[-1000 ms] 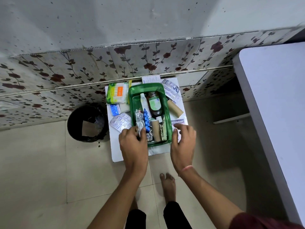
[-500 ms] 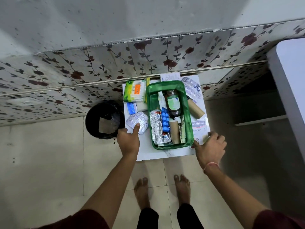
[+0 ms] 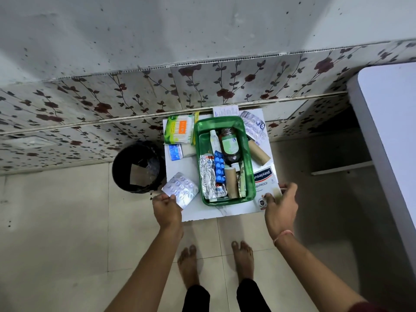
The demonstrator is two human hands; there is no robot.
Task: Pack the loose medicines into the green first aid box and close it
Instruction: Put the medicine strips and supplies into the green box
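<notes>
The open green first aid box (image 3: 248,176) sits on a small white table (image 3: 216,213), holding a brown bottle, a white tube, foil and blue pill strips and a cardboard roll. My left hand (image 3: 166,210) pinches a silver blister strip (image 3: 180,189) at the table's left front corner. My right hand (image 3: 281,206) grips the near end of the Hansaplast plaster box (image 3: 263,179), to the right of the green box. No lid is visible.
Loose on the table: a cotton bud pack (image 3: 179,129), a blue pill strip (image 3: 175,152), a cardboard roll (image 3: 258,152), another blister strip (image 3: 253,123), a leaflet (image 3: 225,111). A black bin (image 3: 136,167) stands left; a white surface (image 3: 391,122) is at right.
Both hands left the green box. The left hand went to the silver blister strip and lifted its near end; the right hand moved right onto the plaster box. The camera shifted.
</notes>
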